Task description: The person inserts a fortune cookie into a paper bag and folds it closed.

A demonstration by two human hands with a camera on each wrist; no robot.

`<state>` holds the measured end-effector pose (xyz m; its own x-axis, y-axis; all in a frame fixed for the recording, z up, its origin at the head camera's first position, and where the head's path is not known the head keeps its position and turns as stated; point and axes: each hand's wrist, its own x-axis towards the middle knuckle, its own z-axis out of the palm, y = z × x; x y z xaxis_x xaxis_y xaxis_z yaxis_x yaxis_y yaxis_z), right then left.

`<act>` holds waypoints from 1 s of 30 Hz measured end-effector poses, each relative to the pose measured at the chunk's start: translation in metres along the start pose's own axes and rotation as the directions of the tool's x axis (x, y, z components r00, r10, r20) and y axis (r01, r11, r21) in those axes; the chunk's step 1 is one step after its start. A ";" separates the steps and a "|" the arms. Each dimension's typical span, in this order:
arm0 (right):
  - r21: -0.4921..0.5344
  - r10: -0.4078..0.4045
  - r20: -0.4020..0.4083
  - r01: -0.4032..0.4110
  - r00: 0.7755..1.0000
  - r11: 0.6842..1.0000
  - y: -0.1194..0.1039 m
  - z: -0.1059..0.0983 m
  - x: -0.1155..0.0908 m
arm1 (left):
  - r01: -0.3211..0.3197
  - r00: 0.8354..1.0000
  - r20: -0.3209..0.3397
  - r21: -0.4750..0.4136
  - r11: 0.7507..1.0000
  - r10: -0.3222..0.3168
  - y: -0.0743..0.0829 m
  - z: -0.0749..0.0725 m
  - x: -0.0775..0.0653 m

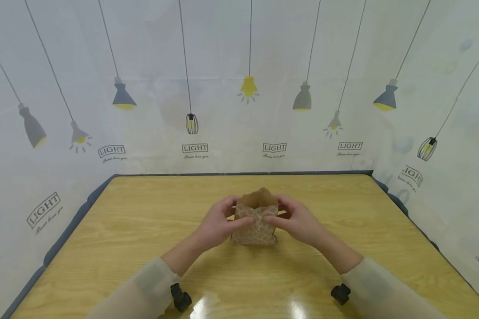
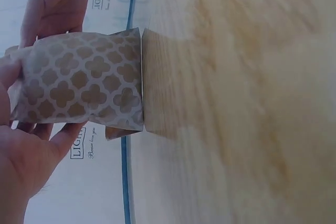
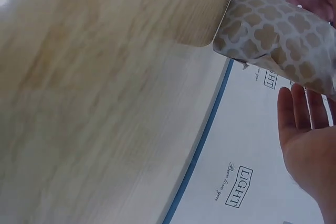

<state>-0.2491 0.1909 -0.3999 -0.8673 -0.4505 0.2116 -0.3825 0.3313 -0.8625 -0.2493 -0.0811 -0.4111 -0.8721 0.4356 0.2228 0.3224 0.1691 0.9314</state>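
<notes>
A small brown paper bag [image 1: 255, 232] with a white lattice print stands upright on the table, its top gaping and plain brown inside. My left hand [image 1: 217, 223] grips its left side, thumb on the front near the rim, fingers around the side. On the opposite side my right hand [image 1: 303, 223] holds it likewise, thumb near the middle of the front rim. The left wrist view shows the bag [image 2: 79, 80] with its bottom edge at the tabletop. In the right wrist view, a lower corner of the bag [image 3: 278, 30] looks creased. What it contains is hidden.
The wooden table [image 1: 163, 195] has a dark blue border [image 1: 239, 173] along its back and sides. Behind it hangs a pale backdrop [image 1: 223, 44] printed with lamps. Small black devices [image 1: 180, 297] sit at both sleeve cuffs.
</notes>
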 end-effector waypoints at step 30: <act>-0.048 0.028 -0.133 -0.034 0.991 0.998 -0.008 0.011 0.006 | 0.068 0.981 -0.158 -0.239 0.969 -0.108 0.000 0.006 0.000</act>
<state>-0.2476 0.1762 -0.3969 -0.9122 -0.3271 0.2467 -0.3672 0.3856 -0.8465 -0.2476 -0.0758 -0.4128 -0.9490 0.2693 0.1640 0.1654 -0.0175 0.9861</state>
